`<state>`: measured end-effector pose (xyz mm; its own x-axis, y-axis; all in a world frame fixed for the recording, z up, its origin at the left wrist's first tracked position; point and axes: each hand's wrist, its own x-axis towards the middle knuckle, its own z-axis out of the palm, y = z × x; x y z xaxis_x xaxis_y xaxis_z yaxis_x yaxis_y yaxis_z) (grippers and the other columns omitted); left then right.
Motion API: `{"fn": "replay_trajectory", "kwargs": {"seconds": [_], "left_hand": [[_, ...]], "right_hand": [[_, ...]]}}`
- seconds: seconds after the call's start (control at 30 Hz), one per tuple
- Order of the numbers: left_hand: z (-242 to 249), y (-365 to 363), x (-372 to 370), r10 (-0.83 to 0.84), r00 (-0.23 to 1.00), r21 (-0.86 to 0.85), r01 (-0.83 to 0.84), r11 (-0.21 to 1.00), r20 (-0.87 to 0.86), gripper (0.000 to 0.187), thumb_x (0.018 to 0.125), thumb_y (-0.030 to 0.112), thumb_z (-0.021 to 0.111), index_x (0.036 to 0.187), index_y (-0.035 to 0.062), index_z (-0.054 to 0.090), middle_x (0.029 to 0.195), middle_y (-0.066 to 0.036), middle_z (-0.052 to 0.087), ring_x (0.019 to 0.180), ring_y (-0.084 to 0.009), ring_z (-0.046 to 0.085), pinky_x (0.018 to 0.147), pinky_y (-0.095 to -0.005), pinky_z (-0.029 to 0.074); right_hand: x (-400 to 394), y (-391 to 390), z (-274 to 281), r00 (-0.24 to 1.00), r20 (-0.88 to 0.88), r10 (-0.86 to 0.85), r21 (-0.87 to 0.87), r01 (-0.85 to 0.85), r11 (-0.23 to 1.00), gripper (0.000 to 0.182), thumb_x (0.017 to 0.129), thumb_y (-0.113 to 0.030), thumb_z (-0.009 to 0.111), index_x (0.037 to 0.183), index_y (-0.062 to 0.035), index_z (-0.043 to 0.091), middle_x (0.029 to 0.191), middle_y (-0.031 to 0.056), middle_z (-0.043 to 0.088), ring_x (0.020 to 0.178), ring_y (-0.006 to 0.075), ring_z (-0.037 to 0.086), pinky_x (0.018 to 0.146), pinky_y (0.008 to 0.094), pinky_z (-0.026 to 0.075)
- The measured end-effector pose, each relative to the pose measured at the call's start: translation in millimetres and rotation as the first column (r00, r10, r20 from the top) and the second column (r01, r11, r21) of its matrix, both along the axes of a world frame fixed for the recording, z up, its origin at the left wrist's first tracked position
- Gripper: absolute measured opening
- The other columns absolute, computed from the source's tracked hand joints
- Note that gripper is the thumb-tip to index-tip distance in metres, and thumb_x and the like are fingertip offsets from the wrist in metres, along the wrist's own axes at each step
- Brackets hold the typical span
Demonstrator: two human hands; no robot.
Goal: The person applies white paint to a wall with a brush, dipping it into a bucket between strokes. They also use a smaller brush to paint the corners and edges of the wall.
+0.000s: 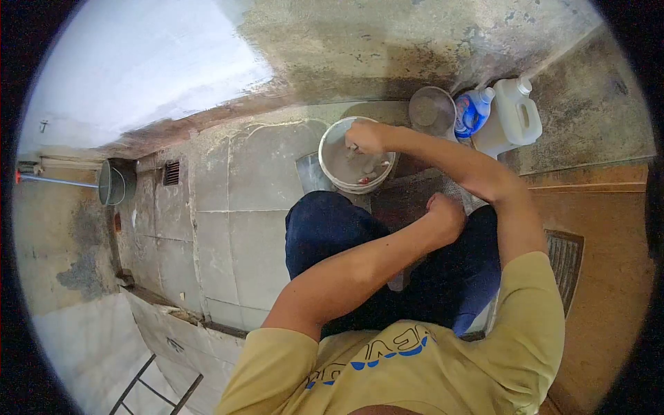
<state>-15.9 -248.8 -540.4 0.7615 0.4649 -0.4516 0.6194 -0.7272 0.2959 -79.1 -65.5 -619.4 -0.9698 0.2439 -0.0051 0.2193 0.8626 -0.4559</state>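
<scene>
My right hand (370, 136) reaches over the rim into a white bucket (361, 188), its fingers curled at the grey, pasty-looking contents (346, 162). Whether those fingers grip anything is hidden. A small red and white mark shows near the bucket's lower rim. My left hand (446, 216) is closed in a loose fist by my right knee, below the right forearm. Nothing sticks out of it. A flat grey piece (315, 173) lies against the bucket's left side.
Right of the bucket stand a round tub (432, 111), a blue and white bottle (474, 114) and a whitish jug (508, 117) against the stained wall. A dark bucket (117, 183) is at the far left, beside a blue-handled pole (59, 181). A floor grate (171, 173) lies nearby.
</scene>
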Motion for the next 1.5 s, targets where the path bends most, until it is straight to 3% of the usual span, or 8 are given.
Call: {"fn": "replay_trajectory", "kwargs": {"seconds": [0.3, 0.4, 0.47, 0.6, 0.77, 0.97, 1.17, 1.5], "left_hand": [[-12, 3, -8, 0.016, 0.988, 0.037, -0.022, 0.999, 0.154, 0.022, 0.083, 0.02, 0.055, 0.095, 0.0101, 0.07, 0.093, -0.013, 0.069, 0.089, -0.0293, 0.066, 0.071, -0.0436, 0.048], [1, 5, -7, -0.048, 0.997, -0.014, 0.047, 0.999, -0.055, 0.029, 0.086, 0.019, 0.059, 0.112, 0.0133, 0.069, 0.111, -0.007, 0.068, 0.098, -0.0251, 0.066, 0.063, -0.0438, 0.051], [-4, 3, -12, 0.002, 0.982, 0.01, -0.004, 1.0, 0.189, 0.021, 0.083, 0.02, 0.055, 0.09, 0.0082, 0.071, 0.089, -0.016, 0.069, 0.081, -0.0335, 0.067, 0.071, -0.0479, 0.049], [0, 3, -8, 0.003, 0.978, -0.011, -0.001, 1.0, 0.209, 0.02, 0.083, 0.02, 0.055, 0.087, 0.0086, 0.071, 0.087, -0.015, 0.069, 0.08, -0.0327, 0.068, 0.068, -0.0469, 0.05], [7, 6, -4, -0.027, 0.955, -0.036, 0.039, 0.999, 0.295, 0.019, 0.083, 0.021, 0.056, 0.084, 0.0097, 0.071, 0.083, -0.014, 0.069, 0.078, -0.0315, 0.068, 0.064, -0.0448, 0.051], [7, 8, 3, -0.005, 0.939, -0.081, 0.035, 0.996, 0.344, 0.016, 0.08, 0.021, 0.057, 0.083, 0.0123, 0.07, 0.082, -0.012, 0.069, 0.077, -0.0316, 0.068, 0.063, -0.0454, 0.05], [6, 7, 13, -0.059, 0.932, -0.014, 0.069, 0.998, 0.358, 0.015, 0.079, 0.018, 0.057, 0.082, 0.0125, 0.07, 0.078, -0.012, 0.068, 0.077, -0.0313, 0.068, 0.062, -0.0457, 0.051], [4, 6, 19, 0.019, 0.959, -0.025, -0.013, 1.0, 0.281, 0.014, 0.078, 0.02, 0.059, 0.079, 0.0118, 0.071, 0.08, -0.012, 0.07, 0.075, -0.0318, 0.068, 0.062, -0.0455, 0.051]], "right_hand": [[-2, -18, 22, 0.976, 0.16, -0.149, -0.294, 0.192, 0.936, 0.019, 0.078, -0.018, 0.064, 0.088, -0.0019, 0.063, 0.079, 0.0184, 0.063, 0.078, 0.0345, 0.062, 0.067, 0.0434, 0.047], [-3, 3, 17, 0.997, -0.063, -0.054, -0.151, 0.044, 0.988, 0.023, 0.078, -0.02, 0.063, 0.092, -0.003, 0.065, 0.09, 0.0192, 0.064, 0.08, 0.0355, 0.062, 0.073, 0.0431, 0.049], [5, 12, 27, 0.938, -0.342, -0.064, -0.001, 0.067, 0.998, 0.022, 0.077, -0.021, 0.066, 0.09, -0.0026, 0.069, 0.074, 0.016, 0.065, 0.073, 0.0336, 0.063, 0.068, 0.0398, 0.049], [31, 29, 62, 0.935, -0.288, -0.207, -0.17, 0.163, 0.972, 0.028, 0.078, -0.022, 0.069, 0.097, -0.0027, 0.071, 0.079, 0.014, 0.069, 0.074, 0.028, 0.066, 0.07, 0.0363, 0.051], [75, 44, 48, 0.766, -0.127, -0.63, -0.753, 0.339, 0.564, 0.029, 0.085, -0.027, 0.07, 0.097, 0.0003, 0.07, 0.097, 0.012, 0.07, 0.073, 0.018, 0.068, 0.066, 0.0321, 0.055], [100, 35, 39, 0.595, 0.014, -0.804, -0.954, 0.248, 0.167, 0.031, 0.091, -0.026, 0.064, 0.105, 0.0017, 0.063, 0.1, 0.012, 0.068, 0.086, 0.0207, 0.069, 0.08, 0.033, 0.056], [108, 32, 24, 0.48, 0.119, -0.869, -0.981, 0.19, -0.029, 0.029, 0.092, -0.02, 0.063, 0.105, 0.006, 0.061, 0.101, 0.0157, 0.067, 0.086, 0.0262, 0.069, 0.079, 0.0354, 0.059], [124, 40, 28, 0.536, -0.047, -0.843, -0.998, -0.069, 0.012, 0.028, 0.096, -0.019, 0.056, 0.113, 0.0036, 0.059, 0.109, 0.0157, 0.065, 0.097, 0.024, 0.066, 0.087, 0.0332, 0.056]]}}
